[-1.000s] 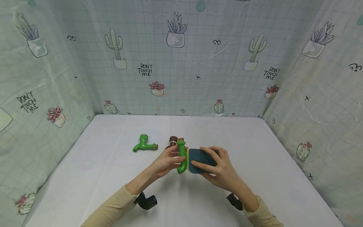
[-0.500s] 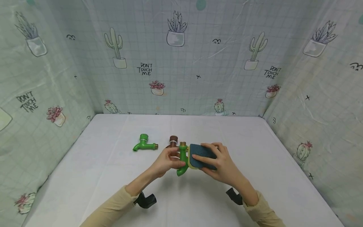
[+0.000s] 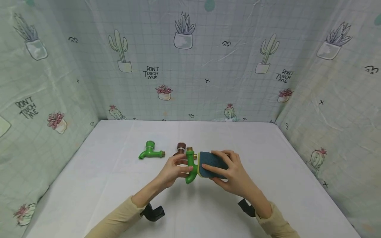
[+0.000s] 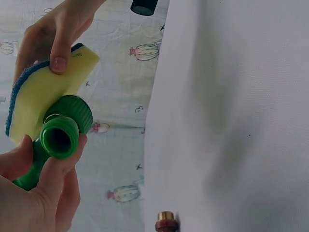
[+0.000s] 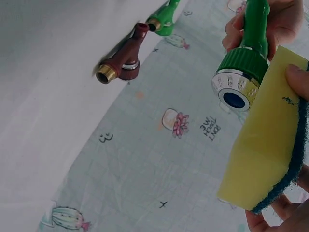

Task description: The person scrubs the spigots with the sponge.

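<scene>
Raised above the table, a green tap (image 3: 190, 167) is pinched between the thumb and fingers of my left hand (image 3: 173, 171). My right hand (image 3: 233, 172) grips a sponge (image 3: 212, 164) with a dark blue scouring side and a yellow side. In the left wrist view the yellow face (image 4: 43, 99) touches or nearly touches the green tap's ribbed collar (image 4: 72, 108). The right wrist view shows the tap's silver cap (image 5: 234, 87) beside the sponge's yellow side (image 5: 268, 140). Behind my left hand lies a brown tap (image 3: 181, 147), partly hidden.
A second green tap (image 3: 151, 152) lies on the white table (image 3: 119, 172), left of the brown one. Black devices hang under both wrists, one (image 3: 153, 212) at the left and one (image 3: 247, 207) at the right. Patterned cloth (image 3: 190, 59) stands behind and at the sides.
The sponge in my right hand has risen slightly compared with a second ago. The held green tap has shifted and tilted a little in my left hand. Both grips remain.
</scene>
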The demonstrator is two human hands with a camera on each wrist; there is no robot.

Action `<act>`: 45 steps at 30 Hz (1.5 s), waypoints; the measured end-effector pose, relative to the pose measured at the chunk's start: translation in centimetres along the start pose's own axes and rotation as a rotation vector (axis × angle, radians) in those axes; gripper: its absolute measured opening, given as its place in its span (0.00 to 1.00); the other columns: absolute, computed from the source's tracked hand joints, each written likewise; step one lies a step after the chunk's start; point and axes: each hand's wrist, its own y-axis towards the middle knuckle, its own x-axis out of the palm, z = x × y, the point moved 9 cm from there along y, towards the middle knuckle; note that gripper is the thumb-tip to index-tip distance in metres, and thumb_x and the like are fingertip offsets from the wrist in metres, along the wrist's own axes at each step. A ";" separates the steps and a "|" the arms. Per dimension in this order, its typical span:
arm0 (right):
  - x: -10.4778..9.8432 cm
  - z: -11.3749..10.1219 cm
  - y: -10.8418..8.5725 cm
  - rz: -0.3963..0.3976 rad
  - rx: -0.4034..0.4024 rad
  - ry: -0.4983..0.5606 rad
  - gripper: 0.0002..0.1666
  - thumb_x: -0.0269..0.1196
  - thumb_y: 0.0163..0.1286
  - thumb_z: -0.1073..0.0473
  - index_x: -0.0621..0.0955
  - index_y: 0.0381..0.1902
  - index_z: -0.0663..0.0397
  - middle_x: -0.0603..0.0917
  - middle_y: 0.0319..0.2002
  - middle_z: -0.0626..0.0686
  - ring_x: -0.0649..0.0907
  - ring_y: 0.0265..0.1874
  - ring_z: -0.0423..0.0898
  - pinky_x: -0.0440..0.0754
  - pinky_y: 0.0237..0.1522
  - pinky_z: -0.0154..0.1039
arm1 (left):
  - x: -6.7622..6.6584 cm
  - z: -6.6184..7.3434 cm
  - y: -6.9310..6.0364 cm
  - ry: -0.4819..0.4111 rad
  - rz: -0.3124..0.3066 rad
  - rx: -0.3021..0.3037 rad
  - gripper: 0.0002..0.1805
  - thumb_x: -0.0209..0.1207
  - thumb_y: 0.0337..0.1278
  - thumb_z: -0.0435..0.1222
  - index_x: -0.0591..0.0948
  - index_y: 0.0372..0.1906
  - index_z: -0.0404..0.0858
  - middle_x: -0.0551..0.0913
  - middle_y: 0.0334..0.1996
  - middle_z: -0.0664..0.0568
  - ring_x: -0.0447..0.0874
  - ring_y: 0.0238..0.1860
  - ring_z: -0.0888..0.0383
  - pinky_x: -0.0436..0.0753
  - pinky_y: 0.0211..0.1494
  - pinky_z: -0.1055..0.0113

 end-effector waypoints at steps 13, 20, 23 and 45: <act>0.1 -1.7 -1.5 0.029 -0.076 -0.034 0.21 0.52 0.62 0.40 0.74 0.54 0.29 0.70 0.57 0.58 0.67 0.50 0.56 0.67 0.45 0.54 | -0.9 0.2 0.2 -0.055 0.028 -0.029 0.25 0.56 0.52 0.28 0.66 0.57 0.28 0.76 0.40 0.45 0.81 0.32 0.62 0.83 0.34 0.68; 0.3 -1.4 -1.4 0.008 -0.058 -0.036 0.23 0.57 0.59 0.41 0.74 0.54 0.28 0.70 0.57 0.57 0.67 0.50 0.56 0.68 0.44 0.54 | -0.9 0.4 0.2 -0.028 0.008 -0.033 0.27 0.57 0.48 0.27 0.66 0.56 0.28 0.77 0.36 0.48 0.82 0.30 0.61 0.84 0.35 0.61; 0.2 -1.1 -1.2 -0.002 -0.046 -0.035 0.31 0.68 0.49 0.46 0.74 0.54 0.29 0.70 0.56 0.57 0.67 0.49 0.55 0.68 0.43 0.53 | -0.6 0.6 0.2 -0.003 -0.021 -0.001 0.26 0.58 0.46 0.26 0.68 0.54 0.29 0.77 0.34 0.51 0.81 0.31 0.61 0.84 0.36 0.57; 0.5 0.9 0.3 -0.050 0.020 0.049 0.32 0.70 0.46 0.50 0.76 0.53 0.31 0.73 0.53 0.57 0.69 0.45 0.52 0.69 0.40 0.50 | 0.9 1.1 -0.4 0.168 -0.185 0.171 0.27 0.60 0.44 0.25 0.68 0.55 0.27 0.74 0.44 0.33 0.80 0.37 0.59 0.83 0.41 0.64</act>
